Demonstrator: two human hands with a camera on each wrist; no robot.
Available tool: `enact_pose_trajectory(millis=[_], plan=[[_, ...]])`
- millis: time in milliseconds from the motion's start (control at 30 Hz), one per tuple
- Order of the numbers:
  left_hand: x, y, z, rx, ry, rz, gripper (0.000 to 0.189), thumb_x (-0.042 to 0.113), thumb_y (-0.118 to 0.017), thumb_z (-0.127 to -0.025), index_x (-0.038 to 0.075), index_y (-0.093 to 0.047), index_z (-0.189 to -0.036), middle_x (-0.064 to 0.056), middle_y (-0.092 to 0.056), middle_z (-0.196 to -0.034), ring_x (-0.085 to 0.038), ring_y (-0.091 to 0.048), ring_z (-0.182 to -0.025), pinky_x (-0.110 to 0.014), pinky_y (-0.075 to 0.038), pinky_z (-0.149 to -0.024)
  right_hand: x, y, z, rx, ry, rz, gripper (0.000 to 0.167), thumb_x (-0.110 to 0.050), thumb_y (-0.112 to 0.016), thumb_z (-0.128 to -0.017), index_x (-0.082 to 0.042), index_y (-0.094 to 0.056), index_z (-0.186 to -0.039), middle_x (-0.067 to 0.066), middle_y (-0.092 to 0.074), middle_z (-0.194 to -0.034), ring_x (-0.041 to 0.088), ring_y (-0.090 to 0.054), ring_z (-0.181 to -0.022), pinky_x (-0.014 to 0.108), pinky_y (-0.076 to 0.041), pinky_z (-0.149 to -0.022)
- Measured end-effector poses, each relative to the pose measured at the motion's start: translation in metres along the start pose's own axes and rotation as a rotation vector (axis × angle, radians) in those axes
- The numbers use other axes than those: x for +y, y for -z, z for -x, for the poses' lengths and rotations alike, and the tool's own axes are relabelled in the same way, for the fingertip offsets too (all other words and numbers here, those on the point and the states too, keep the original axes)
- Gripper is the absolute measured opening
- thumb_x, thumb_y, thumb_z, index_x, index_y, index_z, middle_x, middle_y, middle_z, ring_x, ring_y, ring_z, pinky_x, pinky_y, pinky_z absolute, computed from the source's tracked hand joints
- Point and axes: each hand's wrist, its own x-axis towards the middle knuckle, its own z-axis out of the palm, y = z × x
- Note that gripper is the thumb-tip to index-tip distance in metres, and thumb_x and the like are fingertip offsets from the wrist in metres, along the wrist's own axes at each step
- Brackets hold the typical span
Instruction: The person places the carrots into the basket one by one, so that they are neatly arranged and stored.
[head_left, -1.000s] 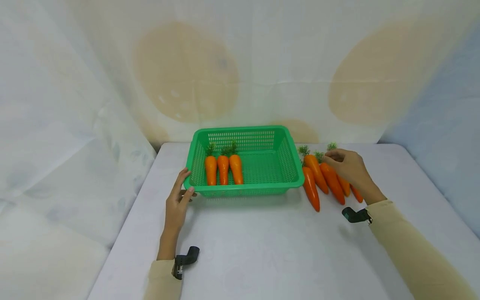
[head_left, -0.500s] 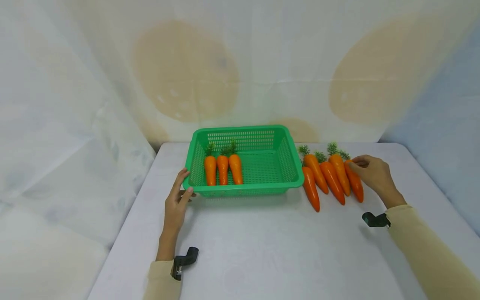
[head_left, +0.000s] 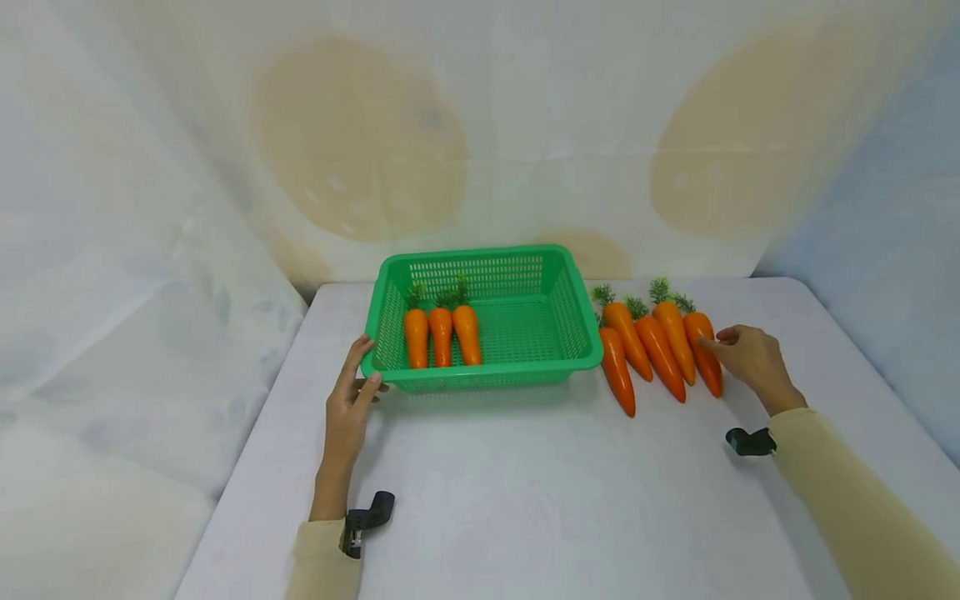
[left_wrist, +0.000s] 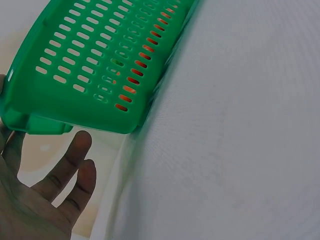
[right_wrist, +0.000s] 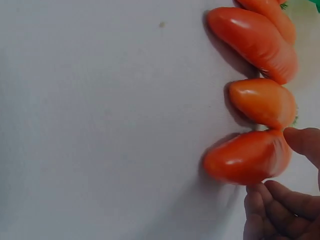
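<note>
A green plastic basket (head_left: 480,375) stands on the table with three orange carrots (head_left: 441,337) lying side by side in its left part. My left hand (head_left: 348,417) holds the basket's front left corner, thumb on the front rim and fingers along the left side. In the left wrist view, two of its fingers are apart from the basket wall. Right of the basket, several carrots lie in a slanted row, green tops at the back. My right hand (head_left: 756,360) is at the rightmost carrot (right_wrist: 247,157), with thumb and fingertips pinching it from opposite sides.
A white cloth covers the table (head_left: 525,500). Behind it hangs a pale curtain (head_left: 540,125) with large tan spots. More pale cloth hangs at the left and right sides. A black wrist camera (head_left: 367,521) is strapped to the left wrist.
My right hand has moved right across the row of carrots to the rightmost one, then slightly down along it. The left hand stays at the basket corner. The whole view has shifted slightly.
</note>
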Motion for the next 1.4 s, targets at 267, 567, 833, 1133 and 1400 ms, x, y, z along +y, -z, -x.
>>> enact_pose_trajectory(millis=[267,567,833,1133,1400], plan=[[-0.001,-0.001,0.001,0.004,0.025,-0.011,0.049,0.012,-0.050,-0.105,0.007,-0.041,-0.153,-0.006,-0.031,-0.161,-0.040,-0.064,-0.090,-0.038,-0.052,-0.073,0.003,-0.002,-0.004,-0.050,-0.083,-0.053,0.087,-0.063,-0.054,-0.094,0.015,-0.050,-0.132,0.037,-0.046,-0.132,0.049,-0.047,-0.112,0.061,-0.046,-0.093],[-0.001,0.000,0.002,0.001,0.022,-0.019,0.049,0.012,-0.051,-0.105,0.006,-0.040,-0.153,-0.008,-0.031,-0.161,-0.042,-0.064,-0.090,-0.039,-0.052,-0.073,0.001,0.005,0.000,-0.014,-0.134,-0.115,0.081,-0.058,-0.053,-0.097,0.013,-0.050,-0.134,0.034,-0.048,-0.132,0.045,-0.048,-0.109,0.058,-0.048,-0.090],[0.000,0.000,0.001,0.001,0.009,-0.021,0.049,0.011,-0.051,-0.105,0.005,-0.041,-0.152,-0.009,-0.032,-0.160,-0.022,-0.067,-0.086,-0.039,-0.052,-0.072,-0.005,0.013,0.008,0.024,-0.097,-0.120,0.079,-0.057,-0.052,-0.097,0.013,-0.052,-0.134,0.035,-0.050,-0.131,0.046,-0.051,-0.107,0.056,-0.050,-0.083],[-0.001,-0.001,0.001,0.010,0.026,-0.014,0.049,0.014,-0.050,-0.106,0.007,-0.041,-0.153,-0.006,-0.031,-0.161,-0.046,-0.062,-0.092,-0.040,-0.052,-0.074,-0.010,0.021,0.010,0.068,-0.090,-0.149,0.079,-0.057,-0.052,-0.097,0.012,-0.052,-0.136,0.034,-0.053,-0.131,0.046,-0.050,-0.110,0.059,-0.048,-0.085],[-0.003,0.000,0.002,0.006,0.015,-0.011,0.049,0.013,-0.051,-0.105,0.007,-0.041,-0.153,-0.005,-0.031,-0.161,-0.046,-0.063,-0.091,-0.040,-0.052,-0.072,-0.018,0.023,0.016,0.084,-0.031,-0.168,0.085,-0.063,-0.050,-0.095,0.011,-0.051,-0.137,0.034,-0.053,-0.131,0.049,-0.048,-0.115,0.063,-0.045,-0.088]])
